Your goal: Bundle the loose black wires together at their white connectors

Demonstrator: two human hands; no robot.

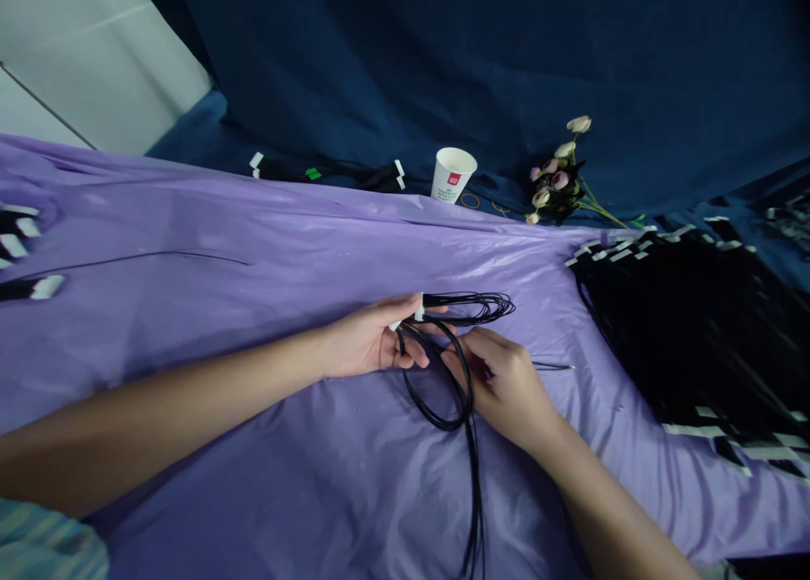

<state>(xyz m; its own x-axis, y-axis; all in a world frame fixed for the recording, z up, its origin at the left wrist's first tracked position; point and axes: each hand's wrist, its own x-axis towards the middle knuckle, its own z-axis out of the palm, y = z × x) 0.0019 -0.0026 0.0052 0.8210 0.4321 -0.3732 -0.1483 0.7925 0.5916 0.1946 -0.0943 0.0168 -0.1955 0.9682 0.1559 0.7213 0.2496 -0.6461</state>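
My left hand [360,341] is closed around a bundle of thin black cables [490,308]. White tabs [418,306] show beside its thumb, and the looped ends of the bundle stick out to the right. Below it hangs a loop of thicker black cable [443,425], with several strands trailing down toward the front edge of the view. My right hand [511,383] has its fingers pinched together at the right side of this loop, on the black strands. A thin dark cable end [555,365] sticks out past its knuckles. The fingertips are partly hidden.
A purple cloth [208,310] covers the table. To the right lies a large pile of black cables [702,327] with white ends. A paper cup [445,183] and artificial flowers [558,181] stand along the back. More white-tipped black cables [16,290] lie at the left.
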